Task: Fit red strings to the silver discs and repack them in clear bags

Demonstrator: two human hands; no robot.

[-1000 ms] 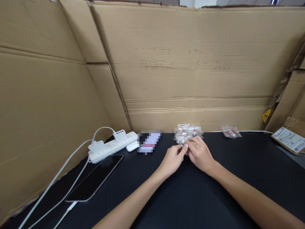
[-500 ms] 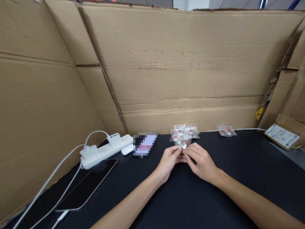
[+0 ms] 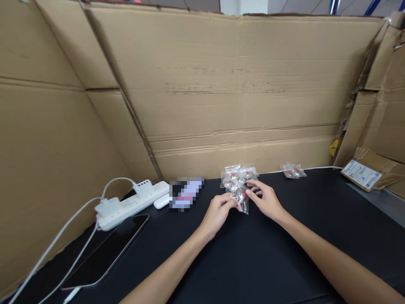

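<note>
Between thumb and fingers, my left hand (image 3: pixel 218 212) pinches a small clear plastic packet (image 3: pixel 243 204) by its left side. Something round, shiny and metallic with a bit of red shows inside; its exact kind is too small to make out. My right hand (image 3: pixel 266 202) is just to the right, fingers and thumb apart, the thumb tip close to the packet's edge. Whether it touches the plastic I cannot tell. Directly behind lies a pile of several similar packets (image 3: pixel 234 175), also with shiny round pieces and red spots.
Another group of packets (image 3: pixel 293 170) lies back right. On the left are a white power strip (image 3: pixel 129 207) with cables, a dark tablet (image 3: pixel 107 249), a white case (image 3: pixel 161 201) and a pixelated phone-like object (image 3: pixel 186 194). Cardboard walls (image 3: pixel 202 105) enclose the black table; a labelled carton (image 3: pixel 363 173) sits right.
Both hands were together at a packet; now the right hand has drawn away with its fingers apart. The packet in my left hand shows more fully, closer to me. The view has shifted slightly right.
</note>
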